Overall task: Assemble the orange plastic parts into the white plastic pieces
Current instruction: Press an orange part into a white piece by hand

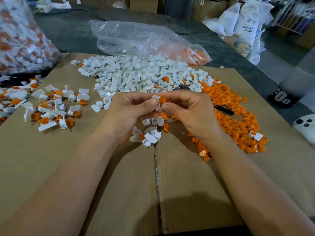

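Above the middle of the cardboard, my left hand [131, 109] pinches a small white plastic piece [156, 97]. My right hand [185, 109] pinches a round orange part [162, 100] and holds it against that white piece. Behind my hands lies a big heap of loose white pieces [136, 74]. A heap of orange parts [238, 116] spreads along the right. White pieces with orange parts in them [49, 108] lie scattered at the left. A few loose white pieces [150, 133] sit just under my hands.
A flattened cardboard sheet [119, 184] covers the work surface. A clear plastic bag [144, 40] lies behind the heaps, and a full bag of pieces [18, 40] stands at the far left. A black tool [225, 110] lies among the orange parts. White sacks [245, 23] stand at back right.
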Tool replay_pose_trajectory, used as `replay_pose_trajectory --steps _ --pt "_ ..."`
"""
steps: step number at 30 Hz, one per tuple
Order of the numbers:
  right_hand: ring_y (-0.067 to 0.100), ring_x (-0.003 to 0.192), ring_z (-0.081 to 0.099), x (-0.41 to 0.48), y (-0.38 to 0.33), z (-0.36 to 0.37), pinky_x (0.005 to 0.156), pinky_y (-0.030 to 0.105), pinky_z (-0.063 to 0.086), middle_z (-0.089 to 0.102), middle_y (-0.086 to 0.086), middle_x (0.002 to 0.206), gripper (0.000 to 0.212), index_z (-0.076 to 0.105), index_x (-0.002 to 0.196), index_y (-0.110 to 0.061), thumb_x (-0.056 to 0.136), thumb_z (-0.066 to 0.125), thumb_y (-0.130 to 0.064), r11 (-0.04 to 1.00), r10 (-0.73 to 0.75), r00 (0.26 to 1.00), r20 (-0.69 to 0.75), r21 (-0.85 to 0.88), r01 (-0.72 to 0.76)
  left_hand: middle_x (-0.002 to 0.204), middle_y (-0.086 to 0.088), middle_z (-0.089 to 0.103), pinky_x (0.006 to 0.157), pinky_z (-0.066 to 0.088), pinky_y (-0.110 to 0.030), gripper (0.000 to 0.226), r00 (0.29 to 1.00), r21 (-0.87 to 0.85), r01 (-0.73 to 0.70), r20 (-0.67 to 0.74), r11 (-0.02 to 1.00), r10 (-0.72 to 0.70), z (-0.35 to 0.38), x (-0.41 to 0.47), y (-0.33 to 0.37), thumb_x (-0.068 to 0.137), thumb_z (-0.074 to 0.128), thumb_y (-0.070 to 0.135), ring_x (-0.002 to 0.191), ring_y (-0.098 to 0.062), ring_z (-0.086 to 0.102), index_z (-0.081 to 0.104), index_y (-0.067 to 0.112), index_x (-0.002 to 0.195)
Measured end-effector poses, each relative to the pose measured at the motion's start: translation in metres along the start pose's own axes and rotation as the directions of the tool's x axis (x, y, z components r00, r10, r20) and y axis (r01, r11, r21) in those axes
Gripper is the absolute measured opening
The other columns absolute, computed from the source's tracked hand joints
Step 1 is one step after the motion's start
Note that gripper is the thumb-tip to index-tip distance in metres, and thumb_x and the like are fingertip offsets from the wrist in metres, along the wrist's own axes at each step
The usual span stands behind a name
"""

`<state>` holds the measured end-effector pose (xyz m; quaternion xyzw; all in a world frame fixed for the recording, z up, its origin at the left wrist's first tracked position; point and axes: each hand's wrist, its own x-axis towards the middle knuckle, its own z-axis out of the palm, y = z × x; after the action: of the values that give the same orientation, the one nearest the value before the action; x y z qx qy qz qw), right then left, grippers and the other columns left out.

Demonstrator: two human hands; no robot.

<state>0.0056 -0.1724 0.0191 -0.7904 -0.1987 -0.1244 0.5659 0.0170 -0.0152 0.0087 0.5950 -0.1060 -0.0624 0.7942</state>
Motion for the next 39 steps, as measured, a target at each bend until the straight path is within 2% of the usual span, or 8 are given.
replay_pose_trajectory --steps 4,8,12,16,26,30,36,39 --pt "0.016 0.079 0.066 0.0013 0.0015 0.0014 0.078 0.031 0.055 0.064 0.004 0.085 0.036 0.057 0.111 -0.005 0.077 0.065 0.002 0.996 -0.078 0.996 -0.053 -0.051 0.075 0.067 -0.006 0.07 0.058 0.052 -0.016 0.02 1.0 -0.034 0.014 0.006 0.999 -0.014 0.0 0.0 0.0013 0.066 0.064 0.014 0.064 -0.013 0.067 0.07 0.007 0.084" --pt "0.004 0.073 0.065 0.0007 0.0026 0.0009 0.076 0.02 0.053 0.064 0.0 0.083 0.04 0.053 0.112 -0.003 0.075 0.065 0.004 0.998 -0.053 0.997 -0.054 -0.02 0.052 0.064 -0.006 0.069 0.058 0.053 -0.016 0.019 1.0 0.005 0.022 0.018 1.0 -0.022 0.001 -0.0008 0.0007 0.066 0.063 0.015 0.061 -0.013 0.066 0.069 0.006 0.081" --pt "0.016 0.078 0.067 0.0003 0.0033 -0.0005 0.08 0.03 0.054 0.066 0.005 0.083 0.035 0.06 0.108 -0.005 0.074 0.069 0.001 0.999 0.004 0.999 -0.046 -0.047 -0.007 0.069 -0.008 0.069 0.059 0.054 -0.017 0.018 0.999 0.031 0.046 0.012 0.998 -0.047 0.0027 -0.0013 -0.0003 0.071 0.061 0.011 0.061 -0.014 0.066 0.068 0.004 0.086" --pt "0.012 0.079 0.067 0.001 0.0027 -0.0001 0.078 0.026 0.054 0.065 0.0 0.085 0.031 0.064 0.103 -0.005 0.074 0.07 0.0 0.997 0.001 0.999 -0.042 -0.074 -0.004 0.067 -0.006 0.07 0.058 0.054 -0.018 0.013 0.999 0.026 0.033 -0.001 0.999 -0.033 0.0029 -0.0015 0.0 0.081 0.057 0.001 0.061 -0.014 0.066 0.069 0.004 0.086" --pt "0.002 0.079 0.063 0.0009 0.0029 0.0015 0.075 0.017 0.053 0.063 -0.01 0.081 0.03 0.065 0.099 -0.012 0.071 0.073 -0.003 0.994 -0.027 0.997 -0.071 -0.108 0.019 0.071 -0.008 0.072 0.059 0.055 -0.02 0.021 0.999 0.041 -0.017 -0.046 0.999 0.019 0.0022 -0.0031 0.0011 0.066 0.064 0.013 0.063 -0.017 0.068 0.071 0.011 0.086" --pt "0.008 0.079 0.065 0.0005 0.0046 0.0018 0.074 0.022 0.054 0.065 -0.001 0.084 0.027 0.068 0.098 -0.003 0.071 0.073 -0.005 0.987 -0.07 0.997 -0.03 -0.146 0.065 0.071 -0.006 0.073 0.056 0.055 -0.02 0.014 0.998 0.087 -0.022 -0.052 0.996 0.027 0.0042 -0.0052 0.0031 0.067 0.069 0.006 0.062 -0.017 0.068 0.073 0.016 0.076" --pt "0.005 0.074 0.062 0.0013 0.0051 0.005 0.071 0.018 0.052 0.061 -0.011 0.08 0.035 0.063 0.102 -0.017 0.07 0.074 -0.008 0.978 -0.129 0.992 -0.004 -0.164 0.126 0.06 -0.003 0.069 0.049 0.052 -0.019 0.019 0.992 0.13 -0.017 -0.122 0.991 0.033 0.0067 -0.0048 0.0051 0.077 0.062 -0.008 0.049 -0.014 0.063 0.068 0.01 0.075" --pt "0.012 0.08 0.064 0.0014 0.0044 0.0058 0.075 0.029 0.054 0.065 -0.002 0.084 0.035 0.065 0.103 -0.016 0.069 0.075 -0.009 0.977 -0.143 0.99 -0.001 -0.162 0.141 0.052 -0.002 0.064 0.044 0.048 -0.018 0.017 0.99 0.113 0.008 -0.141 0.994 0.008 0.0056 -0.0041 0.0062 0.077 0.062 -0.008 0.045 -0.012 0.06 0.061 0.008 0.07"
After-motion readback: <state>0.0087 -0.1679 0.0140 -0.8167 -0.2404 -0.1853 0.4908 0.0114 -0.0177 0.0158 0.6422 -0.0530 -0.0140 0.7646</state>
